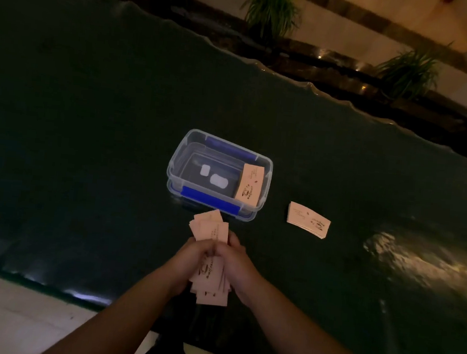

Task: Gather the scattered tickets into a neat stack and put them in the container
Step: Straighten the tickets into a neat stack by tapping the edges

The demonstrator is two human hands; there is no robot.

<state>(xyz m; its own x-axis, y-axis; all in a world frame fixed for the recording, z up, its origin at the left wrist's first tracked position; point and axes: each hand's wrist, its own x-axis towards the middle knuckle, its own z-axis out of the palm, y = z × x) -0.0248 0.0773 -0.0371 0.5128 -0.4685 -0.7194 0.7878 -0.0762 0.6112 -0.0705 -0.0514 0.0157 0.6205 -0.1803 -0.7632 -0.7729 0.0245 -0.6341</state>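
Both hands, left (199, 252) and right (236, 258), clasp uneven tickets (211, 231) near the box (268, 163). A neat stack (308, 219) lies right of it.

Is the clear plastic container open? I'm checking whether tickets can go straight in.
Open: the clear plastic container with blue clips has no lid on top, and one pink ticket stack already sits inside.

pretty dim and grainy overall, warm light only in the top right background, glare patch on the dark tablecloth (418, 260) at right, edges bend from wide-angle lens.
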